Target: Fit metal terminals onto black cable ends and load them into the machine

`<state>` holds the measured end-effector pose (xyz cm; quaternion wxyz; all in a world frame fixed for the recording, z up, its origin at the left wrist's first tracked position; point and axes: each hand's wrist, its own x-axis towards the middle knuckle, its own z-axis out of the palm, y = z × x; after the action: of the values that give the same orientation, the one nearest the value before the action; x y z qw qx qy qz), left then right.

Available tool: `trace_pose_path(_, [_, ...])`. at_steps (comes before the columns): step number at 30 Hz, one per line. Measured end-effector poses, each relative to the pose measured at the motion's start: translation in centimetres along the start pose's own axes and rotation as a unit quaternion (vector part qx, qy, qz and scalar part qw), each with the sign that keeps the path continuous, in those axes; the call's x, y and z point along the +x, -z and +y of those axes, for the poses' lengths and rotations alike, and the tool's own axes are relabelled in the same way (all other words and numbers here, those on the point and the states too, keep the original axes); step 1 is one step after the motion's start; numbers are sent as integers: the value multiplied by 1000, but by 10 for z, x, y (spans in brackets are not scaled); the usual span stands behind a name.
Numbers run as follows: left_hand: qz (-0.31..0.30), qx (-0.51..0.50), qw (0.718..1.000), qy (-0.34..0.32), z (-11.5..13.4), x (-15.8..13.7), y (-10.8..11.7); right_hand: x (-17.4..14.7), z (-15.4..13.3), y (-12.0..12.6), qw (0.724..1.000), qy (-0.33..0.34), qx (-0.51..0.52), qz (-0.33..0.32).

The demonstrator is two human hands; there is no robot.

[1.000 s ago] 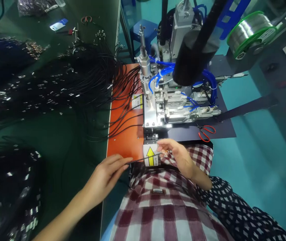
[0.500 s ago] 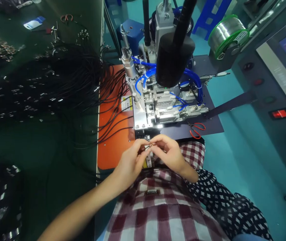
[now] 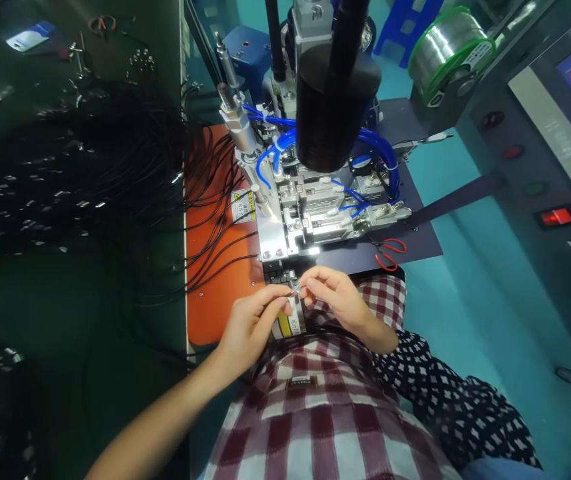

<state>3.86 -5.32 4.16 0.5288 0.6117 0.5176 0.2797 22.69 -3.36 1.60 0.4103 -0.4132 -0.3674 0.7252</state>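
Black cable (image 3: 292, 294) sits pinched in the left hand (image 3: 249, 320), its pale wire ends (image 3: 297, 287) nipped by the right hand (image 3: 336, 297), before the machine (image 3: 273, 235). I see fingertips have parted slightly, exposing wires; work seems centred there.

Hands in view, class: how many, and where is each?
2. The left hand is over the near right corner of the orange board, at a thin cable; the right hand is just beside it, in front of the machine. No other hand shows.
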Motion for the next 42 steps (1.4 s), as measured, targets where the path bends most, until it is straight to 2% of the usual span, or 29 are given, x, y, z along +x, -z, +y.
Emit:
trace_pose_path(2, [2, -7, 1000, 3, -1, 1, 0, 0, 1, -2, 1000, -1, 2, 14])
trace_pose_path(9, [9, -16, 1000, 14, -3, 0, -2, -10, 4, -9, 992, 58, -76, 85])
trace_pose_path(14, [13, -33, 999, 30, -5, 0, -3, -14, 0, -10, 991, 64, -89, 73])
trace_pose_path(21, [30, -33, 999, 32, -6, 1, -5, -25, 1, -14, 981, 99, -134, 94])
trace_pose_path(23, [41, -29, 998, 29, -7, 1, -6, -30, 7, -16, 961, 154, -206, 105])
trace_pose_path(26, [60, -18, 998, 21, -10, 1, -6, -36, 16, -16, 891, 259, -363, 87])
trace_pose_path(27, [64, -18, 998, 23, -10, 2, -6, -37, 18, -15, 873, 277, -394, 74])
trace_pose_path(28, [65, -22, 997, 28, -10, 2, -6, -37, 20, -13, 867, 283, -404, 68])
trace_pose_path(29, [63, -28, 997, 33, -10, 2, -6, -36, 20, -11, 874, 276, -393, 73])
trace_pose_path(31, [56, -43, 997, 40, -10, 1, -6, -31, 18, -8, 918, 222, -312, 100])
trace_pose_path(33, [45, -48, 997, 41, -9, 0, -6, -22, 14, -5, 967, 127, -189, 113])
trace_pose_path(34, [40, -49, 997, 40, -8, 0, -6, -18, 12, -4, 983, 78, -126, 105])
trace_pose_path(37, [29, -53, 998, 34, -8, -1, -6, -6, 9, -5, 998, -10, 6, 62])
trace_pose_path(42, [19, -49, 999, 11, -7, -2, -8, -4, 12, -13, 998, -40, 45, 18])
